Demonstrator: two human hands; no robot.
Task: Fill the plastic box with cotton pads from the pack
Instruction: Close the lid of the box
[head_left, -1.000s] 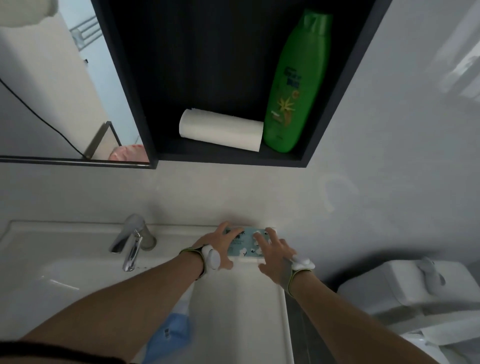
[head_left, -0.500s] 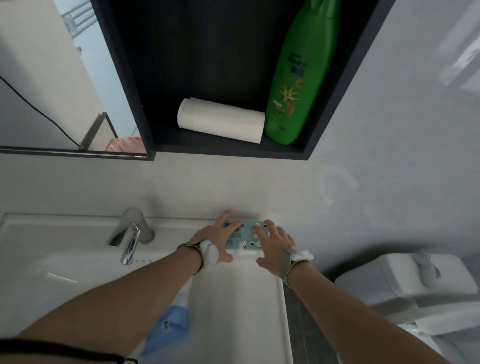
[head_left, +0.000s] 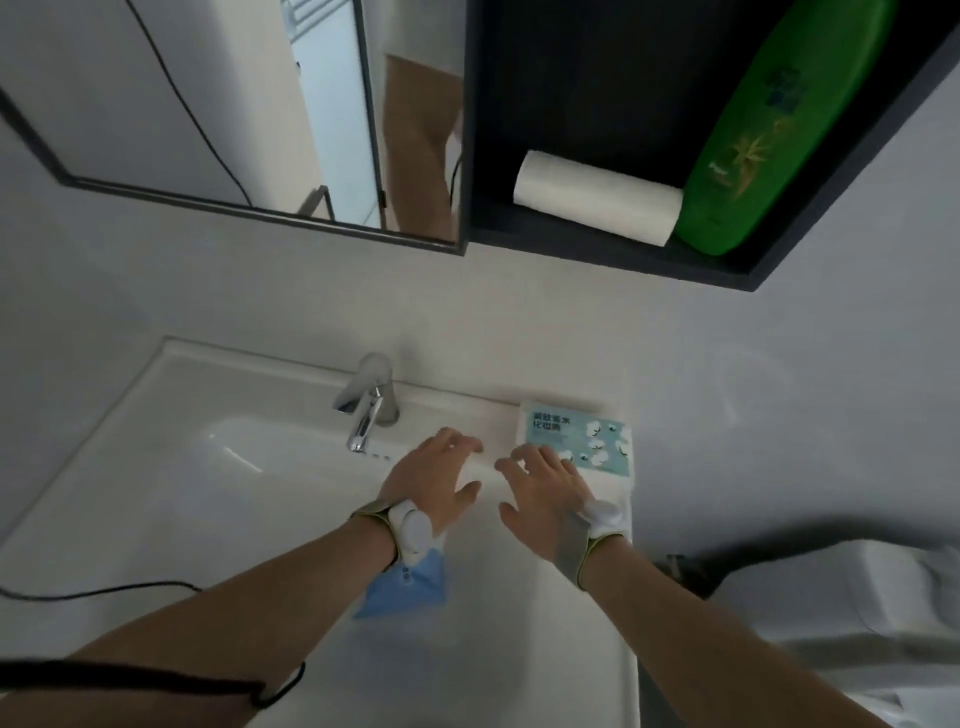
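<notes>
The pack of cotton pads (head_left: 577, 435), white with a teal printed label, lies flat on the back right corner of the white sink counter (head_left: 519, 623). My right hand (head_left: 540, 493) hovers with spread fingers over the pack's near left corner, fingertips at its edge. My left hand (head_left: 434, 478) is just to the left, fingers spread above the sink rim, holding nothing. A blue object (head_left: 410, 584) shows under my left wrist, partly hidden; I cannot tell if it is the plastic box.
A chrome faucet (head_left: 369, 405) stands behind the basin (head_left: 234, 493). Above hang a mirror (head_left: 234, 104) and a dark shelf with a paper roll (head_left: 597, 202) and a green bottle (head_left: 779, 130). A toilet tank (head_left: 841, 597) is at right, a black cable (head_left: 104, 592) at left.
Both hands were resting on the pack; they have drawn back and left. The left hand is now off it, the right only at its corner. The view has swung left.
</notes>
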